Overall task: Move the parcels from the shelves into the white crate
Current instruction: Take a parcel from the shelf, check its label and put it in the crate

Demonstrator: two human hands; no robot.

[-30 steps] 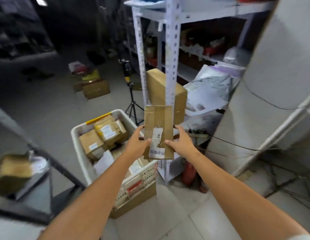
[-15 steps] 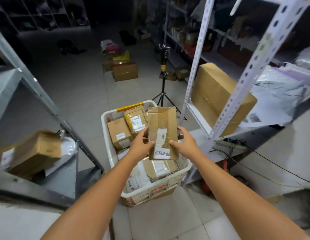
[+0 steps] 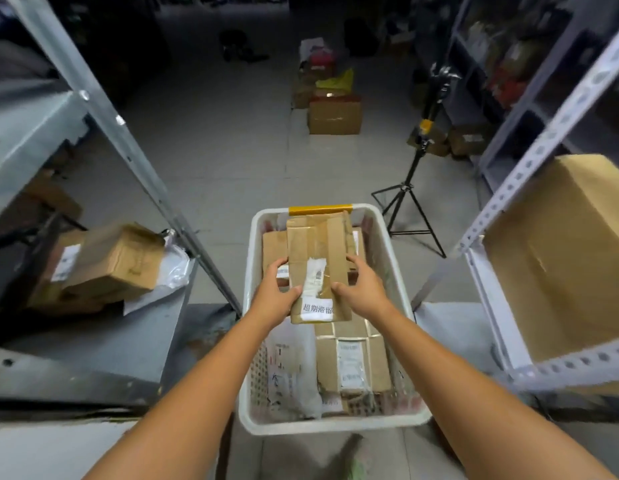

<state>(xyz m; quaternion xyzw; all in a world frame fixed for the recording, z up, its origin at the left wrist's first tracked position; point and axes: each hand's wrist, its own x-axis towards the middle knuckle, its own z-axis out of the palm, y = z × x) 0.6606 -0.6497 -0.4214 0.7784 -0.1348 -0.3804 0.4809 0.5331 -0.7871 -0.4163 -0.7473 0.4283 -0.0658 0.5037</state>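
1. Parcel [image 3: 318,268] is now at centre frame, over the crate [image 3: 247,306]. A second ago it was up in front of the right shelf post, with the crate off at lower left.
2. Grip is unchanged. Left hand [image 3: 275,296] holds the left edge and right hand [image 3: 365,292] the right edge. Fingers [image 3: 294,292] pinch the parcel, thumbs on the labelled face and the rest curled behind.
3. Parcel sits above the boxes already in the crate, toward the far end. Cannot tell if it touches them.
4. Judgement: the carry is done, and lowering and letting go comes next.
5. Boxes [image 3: 117,261] on the shelf at left of frame and a big box [image 3: 560,258] on the right shelf are still to be moved, so the task is far from finished.
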